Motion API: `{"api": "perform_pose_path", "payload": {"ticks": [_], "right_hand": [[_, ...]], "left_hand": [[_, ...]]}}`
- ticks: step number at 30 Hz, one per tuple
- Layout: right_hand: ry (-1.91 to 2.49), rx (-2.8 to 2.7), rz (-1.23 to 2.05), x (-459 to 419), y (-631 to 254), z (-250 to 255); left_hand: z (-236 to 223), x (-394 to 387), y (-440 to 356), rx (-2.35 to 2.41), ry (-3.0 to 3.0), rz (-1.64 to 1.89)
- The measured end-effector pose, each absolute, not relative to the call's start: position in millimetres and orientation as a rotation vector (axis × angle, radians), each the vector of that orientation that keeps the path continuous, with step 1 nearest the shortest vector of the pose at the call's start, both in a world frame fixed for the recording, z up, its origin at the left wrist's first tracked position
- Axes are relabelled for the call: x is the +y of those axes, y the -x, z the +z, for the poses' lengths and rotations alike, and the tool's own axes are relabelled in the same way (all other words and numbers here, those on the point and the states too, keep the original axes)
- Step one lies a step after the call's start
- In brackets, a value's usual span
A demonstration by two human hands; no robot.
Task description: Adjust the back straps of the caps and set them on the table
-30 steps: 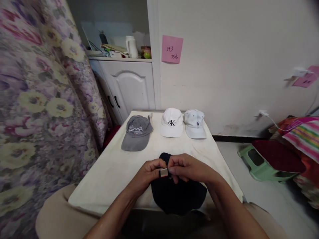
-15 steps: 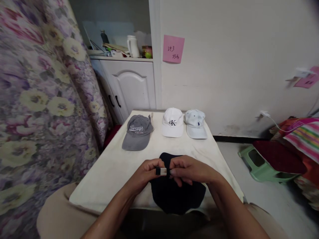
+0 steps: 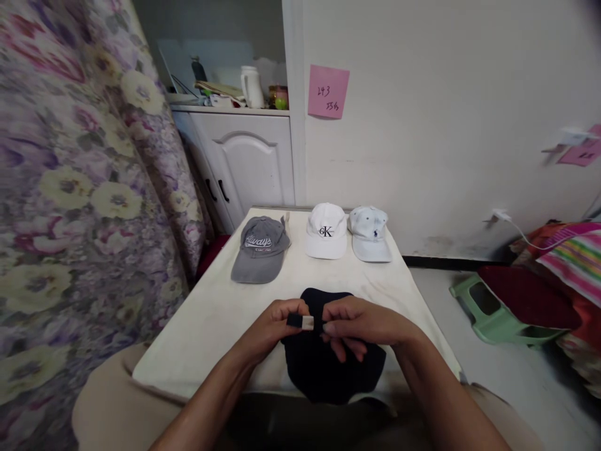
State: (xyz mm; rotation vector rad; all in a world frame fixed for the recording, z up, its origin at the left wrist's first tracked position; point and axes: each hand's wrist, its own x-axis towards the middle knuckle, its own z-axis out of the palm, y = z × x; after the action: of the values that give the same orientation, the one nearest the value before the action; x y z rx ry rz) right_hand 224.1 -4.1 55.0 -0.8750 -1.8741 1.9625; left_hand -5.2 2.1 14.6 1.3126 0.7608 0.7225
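A dark navy cap [image 3: 335, 369] lies at the near edge of the table. My left hand [image 3: 277, 322] pinches the cap's dark strap between thumb and forefinger; a pale, shiny end piece [image 3: 307, 322], perhaps a metal clasp, sticks out to the right. Just across a narrow gap, my right hand [image 3: 352, 322] has thumb and forefinger pressed together at the other side of the strap, its lower fingers loosely curled over the cap. Farther back sit a grey cap [image 3: 260, 247] with white lettering, a white cap [image 3: 326, 232] with black letters and a pale blue cap [image 3: 370, 233].
A cream cloth covers the table [image 3: 211, 338]. Floral curtains [image 3: 94, 188] hang close on the left. Behind are a white cabinet [image 3: 248, 156] and a wall with a pink note [image 3: 327, 92]. On the right stands a green stool [image 3: 493, 319] with a dark red top.
My right hand has shifted slightly right, widening the gap to the pale end piece. More of the dark strap shows at my left fingers. The caps at the back stay put.
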Motion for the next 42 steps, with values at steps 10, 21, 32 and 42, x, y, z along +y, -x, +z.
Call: {"api": "perform_pose_path", "payload": {"ticks": [10,21,32,42], "right_hand": [[0.910,-1.936,1.806,-1,-221,52],[0.828,-1.910,1.914,-1,-225,50],[0.859,-1.850,1.884,2,-219,42],[0.846,-1.870,1.887,2,-218,41]], "left_hand": [[22,2,0,0.825,-1.441,0.629],[11,3,5,0.790,-1.367,0.696],[12,1,6,0.765,-1.363,0.676],[14,-1,3,0.811,-1.419,0.640]]}}
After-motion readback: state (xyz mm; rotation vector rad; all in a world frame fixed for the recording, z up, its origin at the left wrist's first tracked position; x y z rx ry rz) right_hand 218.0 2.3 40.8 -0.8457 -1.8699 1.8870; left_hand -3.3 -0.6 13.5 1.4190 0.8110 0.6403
